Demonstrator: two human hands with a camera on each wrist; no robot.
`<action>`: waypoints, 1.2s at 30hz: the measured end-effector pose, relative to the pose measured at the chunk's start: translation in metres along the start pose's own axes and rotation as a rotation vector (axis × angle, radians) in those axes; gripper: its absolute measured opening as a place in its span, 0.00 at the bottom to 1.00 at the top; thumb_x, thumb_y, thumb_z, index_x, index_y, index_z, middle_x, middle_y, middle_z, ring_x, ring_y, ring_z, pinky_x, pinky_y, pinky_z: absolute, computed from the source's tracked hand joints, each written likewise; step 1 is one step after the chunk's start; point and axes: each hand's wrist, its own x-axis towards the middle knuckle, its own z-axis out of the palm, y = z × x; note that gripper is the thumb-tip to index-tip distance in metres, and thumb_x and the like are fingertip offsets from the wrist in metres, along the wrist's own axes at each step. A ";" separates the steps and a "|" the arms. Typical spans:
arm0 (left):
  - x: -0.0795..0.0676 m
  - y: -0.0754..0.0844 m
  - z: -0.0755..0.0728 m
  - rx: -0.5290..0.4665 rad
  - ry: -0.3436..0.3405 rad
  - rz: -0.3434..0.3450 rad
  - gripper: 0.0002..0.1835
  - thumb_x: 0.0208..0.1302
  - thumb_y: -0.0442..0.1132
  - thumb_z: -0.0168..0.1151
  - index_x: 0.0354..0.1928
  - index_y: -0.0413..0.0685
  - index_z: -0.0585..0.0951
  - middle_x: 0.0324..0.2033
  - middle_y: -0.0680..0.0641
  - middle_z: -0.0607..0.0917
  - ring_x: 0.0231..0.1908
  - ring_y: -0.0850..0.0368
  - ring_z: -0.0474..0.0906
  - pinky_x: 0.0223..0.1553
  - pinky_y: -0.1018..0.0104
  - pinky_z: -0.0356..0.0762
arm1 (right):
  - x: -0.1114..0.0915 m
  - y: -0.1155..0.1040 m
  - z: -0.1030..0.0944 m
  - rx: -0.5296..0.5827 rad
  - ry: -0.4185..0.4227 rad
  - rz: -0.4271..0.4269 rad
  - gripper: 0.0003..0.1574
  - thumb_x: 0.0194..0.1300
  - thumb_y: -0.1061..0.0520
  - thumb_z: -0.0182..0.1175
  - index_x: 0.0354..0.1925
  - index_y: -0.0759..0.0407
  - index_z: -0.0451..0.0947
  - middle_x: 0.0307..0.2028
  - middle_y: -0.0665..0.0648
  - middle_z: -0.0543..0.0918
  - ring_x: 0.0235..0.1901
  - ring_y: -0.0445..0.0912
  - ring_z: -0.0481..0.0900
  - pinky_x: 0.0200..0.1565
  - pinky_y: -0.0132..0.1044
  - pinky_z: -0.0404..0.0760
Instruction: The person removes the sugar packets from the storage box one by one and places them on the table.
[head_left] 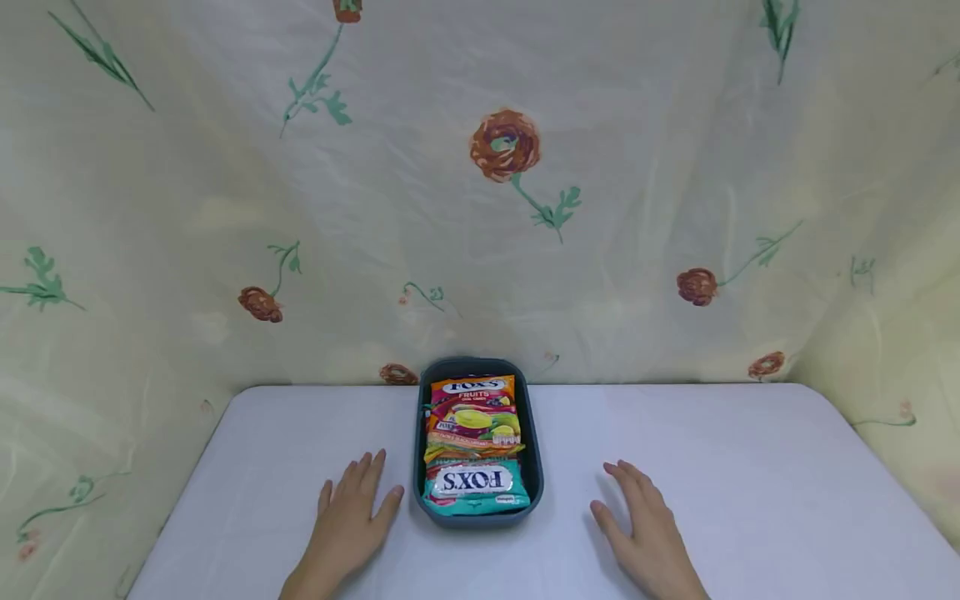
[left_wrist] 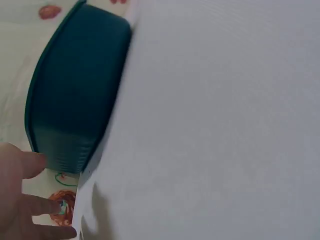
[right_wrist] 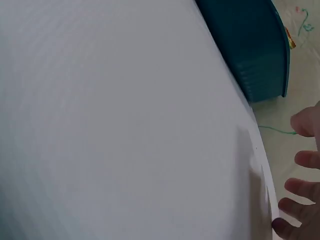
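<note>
A dark teal plastic tub (head_left: pixel 480 522) stands on the white table, its long side pointing away from me. Inside lie candy bags: an orange and purple Fox's fruits bag (head_left: pixel 474 421) toward the back and a teal Fox's bag (head_left: pixel 477 483) in front, its lettering upside down. My left hand (head_left: pixel 348 521) is left of the tub with fingers spread, holding nothing. To the right, farther from the tub, my right hand (head_left: pixel 643 533) has its fingers extended and holds nothing. Both wrist views show the tub's outer wall (left_wrist: pixel 75 85) beyond the fingers. Whatever lies beneath the top bags is hidden.
The white table (head_left: pixel 712 450) extends to both sides of the tub. Behind it hangs a pale curtain (head_left: pixel 600 275) with printed brown flowers and green stems, which also comes round on the left and right.
</note>
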 end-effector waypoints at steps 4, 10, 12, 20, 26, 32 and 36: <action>0.005 0.001 -0.001 -0.304 0.040 -0.012 0.29 0.72 0.53 0.43 0.70 0.49 0.61 0.69 0.40 0.64 0.70 0.39 0.56 0.68 0.38 0.53 | 0.000 -0.007 0.004 0.236 0.003 0.041 0.28 0.70 0.46 0.50 0.64 0.55 0.62 0.63 0.60 0.67 0.61 0.58 0.69 0.57 0.58 0.72; 0.012 0.018 0.010 -0.820 0.040 -0.122 0.30 0.71 0.56 0.43 0.71 0.55 0.60 0.70 0.48 0.64 0.70 0.47 0.58 0.68 0.48 0.60 | 0.014 -0.027 0.009 0.597 -0.050 0.056 0.26 0.69 0.50 0.53 0.62 0.57 0.64 0.61 0.59 0.72 0.54 0.49 0.78 0.49 0.25 0.79; 0.015 0.028 0.016 -0.975 0.032 -0.173 0.30 0.70 0.56 0.45 0.71 0.57 0.59 0.71 0.50 0.62 0.71 0.49 0.55 0.70 0.49 0.57 | 0.019 -0.034 0.011 0.684 -0.058 0.062 0.26 0.68 0.51 0.54 0.61 0.57 0.65 0.60 0.61 0.72 0.52 0.47 0.80 0.47 0.24 0.79; 0.018 0.052 0.038 -1.237 0.145 -0.200 0.30 0.66 0.40 0.48 0.71 0.55 0.60 0.72 0.49 0.58 0.74 0.50 0.48 0.73 0.49 0.47 | 0.034 -0.058 0.014 0.907 -0.019 0.086 0.21 0.71 0.58 0.50 0.60 0.58 0.65 0.57 0.65 0.71 0.46 0.45 0.82 0.46 0.30 0.83; 0.021 0.051 0.044 -1.192 0.201 -0.192 0.31 0.63 0.34 0.48 0.69 0.56 0.64 0.72 0.48 0.60 0.72 0.50 0.52 0.71 0.51 0.52 | 0.043 -0.075 0.010 0.915 -0.070 0.188 0.22 0.70 0.53 0.51 0.60 0.55 0.67 0.59 0.58 0.73 0.55 0.47 0.77 0.51 0.26 0.79; 0.020 0.047 0.045 -1.163 0.181 -0.182 0.31 0.63 0.35 0.48 0.69 0.57 0.63 0.72 0.49 0.60 0.72 0.52 0.54 0.70 0.53 0.55 | 0.044 -0.079 0.007 0.896 -0.081 0.213 0.19 0.71 0.57 0.49 0.58 0.55 0.68 0.59 0.57 0.73 0.57 0.50 0.75 0.51 0.25 0.78; 0.018 0.046 0.045 -1.148 0.160 -0.190 0.31 0.64 0.36 0.49 0.70 0.56 0.62 0.72 0.47 0.59 0.72 0.51 0.54 0.70 0.52 0.56 | 0.044 -0.080 0.005 0.890 -0.088 0.224 0.19 0.71 0.56 0.49 0.59 0.55 0.68 0.59 0.55 0.73 0.54 0.48 0.77 0.50 0.25 0.79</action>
